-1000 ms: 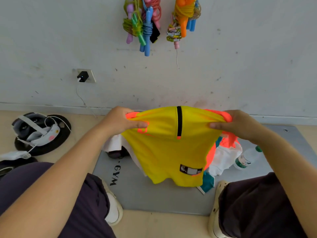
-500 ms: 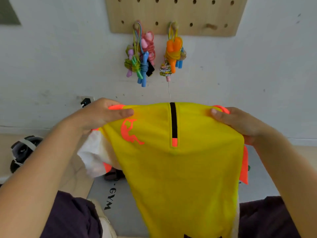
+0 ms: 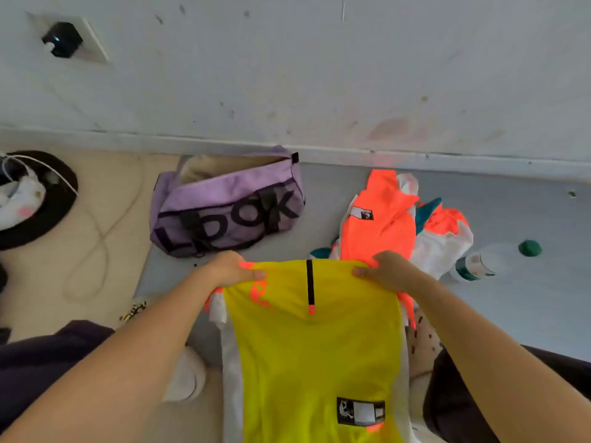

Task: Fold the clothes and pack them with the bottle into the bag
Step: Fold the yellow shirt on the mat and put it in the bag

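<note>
I hold a yellow sports shirt (image 3: 316,353) with a black stripe and orange trim stretched between both hands. My left hand (image 3: 232,271) pinches its top left corner and my right hand (image 3: 388,271) pinches its top right corner, thumbs on the front. The shirt hangs down toward me. Beyond it, an open purple duffel bag (image 3: 228,209) with black lettering lies on the grey mat (image 3: 511,298). To its right is a heap of orange, white and teal clothes (image 3: 399,225). A clear bottle (image 3: 479,265) with a green label lies at the right of the heap.
A green bottle cap (image 3: 530,248) lies on the mat beside the bottle. At the left, a black round base (image 3: 48,212) with white gear and a cable (image 3: 96,238) sit on the beige floor. The wall (image 3: 319,75) with a socket (image 3: 62,39) is close behind. My shoes and knees flank the shirt.
The shirt and both hands have come down from chest height toward the mat, and my view has tilted down, so the bag, clothes heap and bottle are now in sight.
</note>
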